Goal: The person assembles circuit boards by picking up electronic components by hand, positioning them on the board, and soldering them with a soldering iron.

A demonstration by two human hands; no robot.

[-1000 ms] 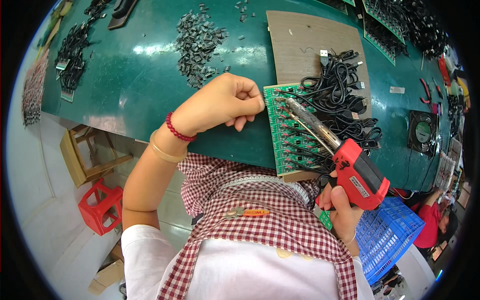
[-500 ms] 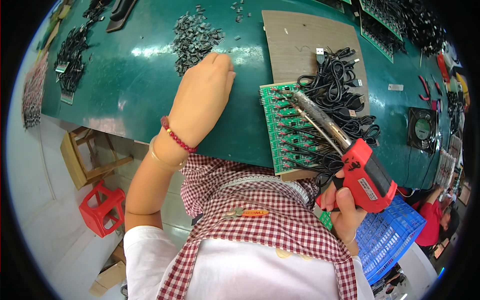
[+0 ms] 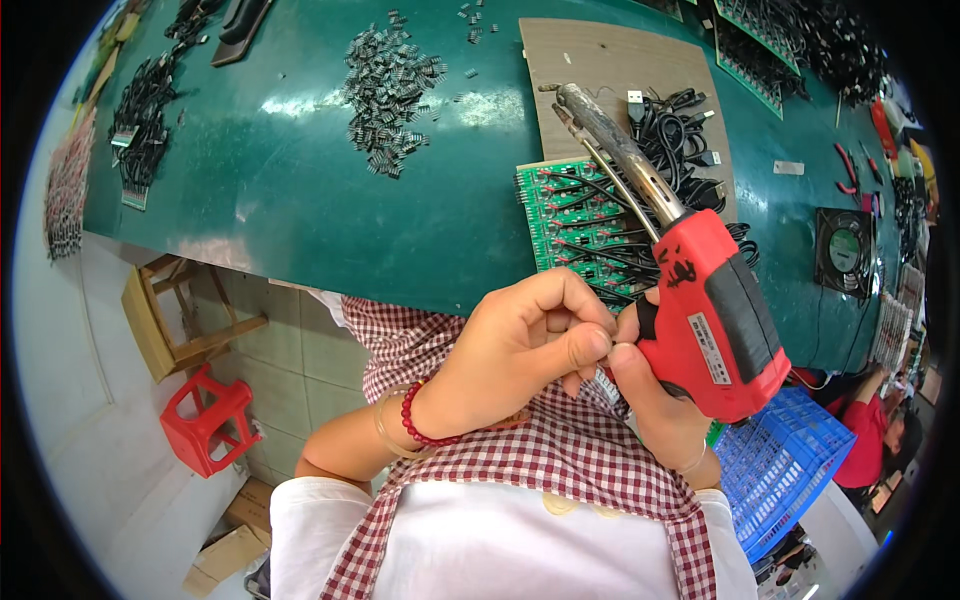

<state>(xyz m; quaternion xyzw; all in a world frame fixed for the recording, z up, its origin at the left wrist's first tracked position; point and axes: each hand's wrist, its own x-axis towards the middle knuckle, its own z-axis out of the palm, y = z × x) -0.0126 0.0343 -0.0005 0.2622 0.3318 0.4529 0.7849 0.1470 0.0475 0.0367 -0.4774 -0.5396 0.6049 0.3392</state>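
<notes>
My right hand (image 3: 660,410) grips a red and black soldering gun (image 3: 712,300) by its handle, with its metal tip pointing up and to the left. Bent in front of my apron, my left hand (image 3: 510,345) has its thumb and fingers pinched together against the fingertips of my right hand. Whatever sits in that pinch is too small or hidden to name. Just beyond both hands lies a green circuit board panel (image 3: 535,215) with black cables soldered along it. The gun's barrel passes above the panel and the bundled USB cables (image 3: 675,140).
A brown board (image 3: 600,60) lies under the panel and cables on the green table (image 3: 270,190). Small dark components (image 3: 385,95) form a pile at the table's middle. At right are a small fan (image 3: 843,250) and a blue basket (image 3: 790,460); a red stool (image 3: 210,420) stands at left.
My left hand has come back from the component pile to meet my right hand's fingers. The soldering gun has risen and its tip has moved up, away from the circuit board panel.
</notes>
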